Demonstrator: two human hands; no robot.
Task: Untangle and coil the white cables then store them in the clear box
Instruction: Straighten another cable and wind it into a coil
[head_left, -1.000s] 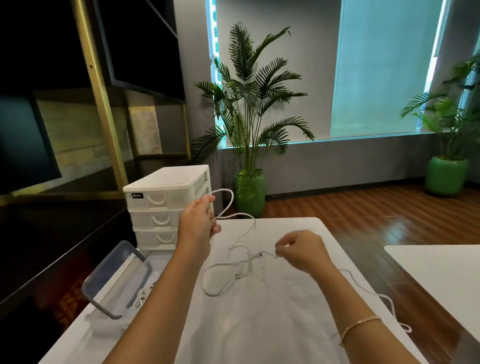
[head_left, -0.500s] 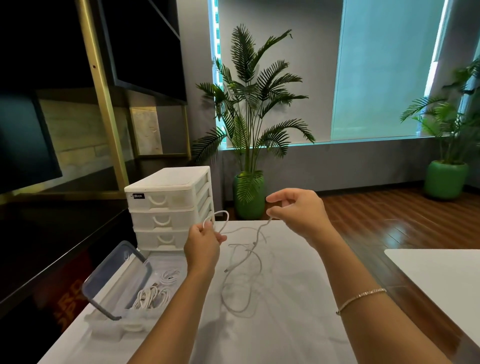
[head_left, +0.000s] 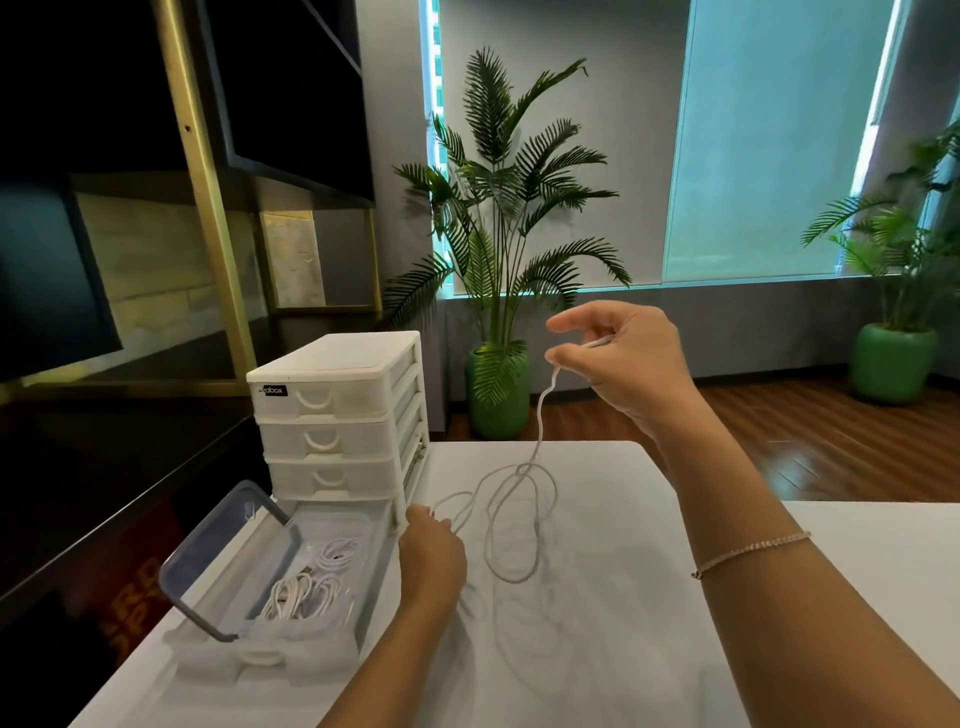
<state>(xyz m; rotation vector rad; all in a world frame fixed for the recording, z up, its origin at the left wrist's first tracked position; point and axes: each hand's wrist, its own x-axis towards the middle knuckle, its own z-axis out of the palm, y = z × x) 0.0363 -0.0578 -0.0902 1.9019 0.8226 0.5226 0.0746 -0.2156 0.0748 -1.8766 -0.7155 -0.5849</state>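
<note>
On the counter (head_left: 597, 649) the white cable (head_left: 511, 525) lies looped — my right hand (head_left: 631, 364) pinches one end up high, my left hand (head_left: 431, 558) grips another part beside the clear box (head_left: 363, 587) and white drawers (head_left: 337, 415).

Head cam, single view, looks fwd/down over table (head_left: 597, 649), close-up.

Place: an office or lounge-like interior, judging by its furnishings.
Floor: reddish wood planks (head_left: 810, 441).
Windows: tall panes covered by pale roller blinds (head_left: 769, 145), set in grey walls.
Greenery: potted palms in green pots, one by the wall (head_left: 498, 218), one at the far right (head_left: 896, 270).
Furniture: white tables (head_left: 597, 623), a dark shelving unit with brass-coloured posts (head_left: 197, 156).
Desk storage: a white mini drawer unit (head_left: 337, 415).
</note>
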